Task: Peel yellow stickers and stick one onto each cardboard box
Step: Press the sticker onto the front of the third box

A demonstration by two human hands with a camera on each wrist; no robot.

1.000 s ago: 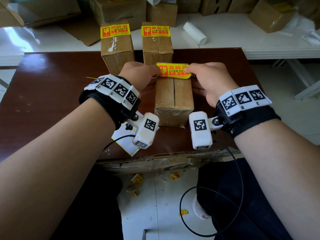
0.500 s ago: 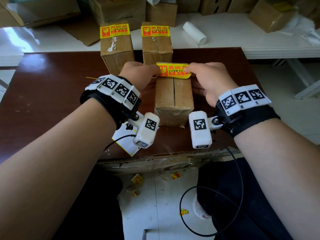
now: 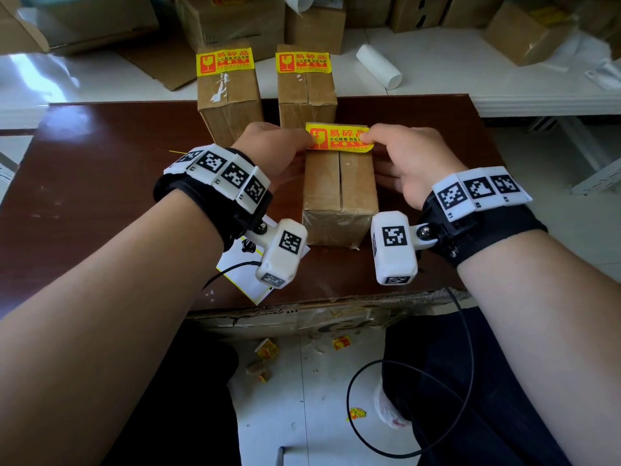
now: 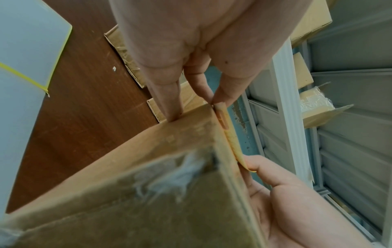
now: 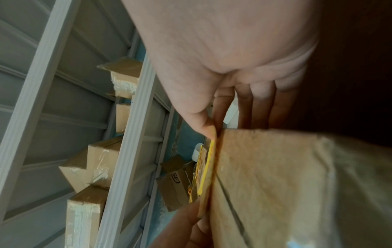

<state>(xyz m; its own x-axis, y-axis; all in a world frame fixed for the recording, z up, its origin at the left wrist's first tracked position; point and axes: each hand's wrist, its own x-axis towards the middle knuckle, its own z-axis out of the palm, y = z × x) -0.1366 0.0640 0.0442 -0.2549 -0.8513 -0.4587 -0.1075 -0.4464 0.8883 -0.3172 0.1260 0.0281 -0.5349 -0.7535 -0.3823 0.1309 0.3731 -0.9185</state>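
Note:
A yellow sticker (image 3: 337, 138) with red print hovers over the far end of the nearest cardboard box (image 3: 339, 193). My left hand (image 3: 279, 146) pinches its left end and my right hand (image 3: 396, 153) pinches its right end. In the left wrist view the sticker (image 4: 230, 137) shows edge-on, lying close along the box top (image 4: 148, 167). In the right wrist view the sticker (image 5: 206, 167) sits just off the box (image 5: 275, 184). Two more boxes (image 3: 228, 92) (image 3: 307, 89) stand behind, each with a yellow sticker on its far end.
The boxes stand on a dark brown table (image 3: 100, 163). A white backing sheet (image 3: 242, 270) with yellow edges lies near the front edge under my left wrist. A white roll (image 3: 378, 70) and more cardboard boxes (image 3: 232, 21) sit on the white surface behind. Scraps litter the floor (image 3: 302, 381).

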